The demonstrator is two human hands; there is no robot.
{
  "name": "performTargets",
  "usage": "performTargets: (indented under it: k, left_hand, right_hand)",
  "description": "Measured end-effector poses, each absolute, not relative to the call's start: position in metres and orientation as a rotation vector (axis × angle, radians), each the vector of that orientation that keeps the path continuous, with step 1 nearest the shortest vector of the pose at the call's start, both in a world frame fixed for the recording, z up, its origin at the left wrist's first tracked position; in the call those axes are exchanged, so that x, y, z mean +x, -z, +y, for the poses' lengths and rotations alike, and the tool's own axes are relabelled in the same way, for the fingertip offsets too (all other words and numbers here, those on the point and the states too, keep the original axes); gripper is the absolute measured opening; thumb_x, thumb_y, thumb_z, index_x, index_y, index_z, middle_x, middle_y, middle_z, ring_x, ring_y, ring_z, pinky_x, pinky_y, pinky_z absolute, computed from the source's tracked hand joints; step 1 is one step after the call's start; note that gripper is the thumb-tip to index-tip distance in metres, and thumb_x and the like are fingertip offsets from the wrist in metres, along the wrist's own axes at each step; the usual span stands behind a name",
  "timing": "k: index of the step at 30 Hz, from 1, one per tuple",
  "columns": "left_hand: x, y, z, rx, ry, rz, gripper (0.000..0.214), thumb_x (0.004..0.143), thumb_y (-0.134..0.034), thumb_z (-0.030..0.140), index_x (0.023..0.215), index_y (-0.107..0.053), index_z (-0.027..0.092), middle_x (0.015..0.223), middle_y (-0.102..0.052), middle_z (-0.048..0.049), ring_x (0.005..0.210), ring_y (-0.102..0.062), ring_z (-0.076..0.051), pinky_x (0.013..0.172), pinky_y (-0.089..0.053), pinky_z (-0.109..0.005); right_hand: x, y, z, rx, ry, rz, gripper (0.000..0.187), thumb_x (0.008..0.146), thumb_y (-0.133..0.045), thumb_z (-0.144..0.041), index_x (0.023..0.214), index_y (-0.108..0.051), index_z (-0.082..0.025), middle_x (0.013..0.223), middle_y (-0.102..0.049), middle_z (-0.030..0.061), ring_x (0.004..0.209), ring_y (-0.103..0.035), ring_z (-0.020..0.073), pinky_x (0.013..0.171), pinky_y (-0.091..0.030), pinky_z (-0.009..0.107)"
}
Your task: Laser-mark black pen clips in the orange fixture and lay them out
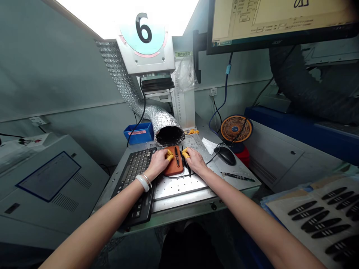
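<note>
Fingers (169, 155) are curling inward on both hands, capped in yellow finger cots (185, 154), and I'm seeing none of them spreading wide. I'm watching the left hand (159, 162) pressing in from 9 o'clock, its tips resting against an orange rubber pad (173, 168) that is lying mid-table, its long axis running 12 to 6. A slim dark part (177, 156) is sitting lengthwise in that pad, along the same axis. The right hand (195, 160) is closing in from 3 o'clock, and it's the nearer hand to a thin black strip (186, 161) standing just off the pad's 3 o'clock edge, running roughly 11 to 5. Are those fingers pinching it? I can't tell from here; the tips are crowding it and hiding any contact. The pad is sitting on a perforated metal plate (179, 186), with a black keyboard (134, 175) out at 9 o'clock and a mouse (226, 155) at 3. A foil duct (165, 129) is gaping at 12, and a sheet of black strips (316, 220) is lying off at 4 o'clock.
</note>
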State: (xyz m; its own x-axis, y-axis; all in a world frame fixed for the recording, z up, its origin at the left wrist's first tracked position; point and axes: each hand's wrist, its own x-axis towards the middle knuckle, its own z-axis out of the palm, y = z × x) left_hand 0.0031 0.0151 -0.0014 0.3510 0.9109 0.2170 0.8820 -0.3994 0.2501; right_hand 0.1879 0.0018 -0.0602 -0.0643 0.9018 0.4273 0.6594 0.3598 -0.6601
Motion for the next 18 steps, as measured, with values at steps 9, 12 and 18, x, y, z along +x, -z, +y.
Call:
performTargets:
  k: [9,12,18]
  left_hand:
    - [0.015,0.001,0.024,2.621,-0.429,1.682,0.018,0.083,-0.05,0.031,0.085,-0.062,0.018,0.087,-0.065,-0.0066,0.083,-0.057,-0.02,0.071,-0.038,-0.029]
    - [0.02,0.002,0.028,2.683,-0.388,1.665,0.018,0.084,-0.049,0.031,0.084,-0.061,0.017,0.087,-0.064,-0.0082,0.084,-0.056,-0.023,0.071,-0.036,-0.031]
    - [0.02,-0.001,0.031,2.812,-0.344,1.586,0.016,0.085,-0.046,0.027,0.081,-0.059,0.018,0.089,-0.06,-0.0087,0.086,-0.053,-0.024,0.073,-0.034,-0.033]
  right_hand:
    - [0.189,0.06,0.003,-1.385,-0.385,-1.806,0.013,0.091,-0.041,-0.019,0.093,-0.054,-0.019,0.093,-0.058,0.0037,0.088,-0.051,0.0169,0.079,-0.037,0.026]
    - [0.19,0.06,0.006,-1.411,-0.4,-1.811,0.014,0.091,-0.04,-0.02,0.092,-0.054,-0.018,0.094,-0.058,0.0037,0.088,-0.052,0.0169,0.079,-0.037,0.026]
    - [0.191,0.053,0.013,-1.447,-0.355,-1.894,0.012,0.09,-0.041,-0.02,0.091,-0.053,-0.019,0.093,-0.058,0.0039,0.088,-0.051,0.0174,0.076,-0.036,0.026]
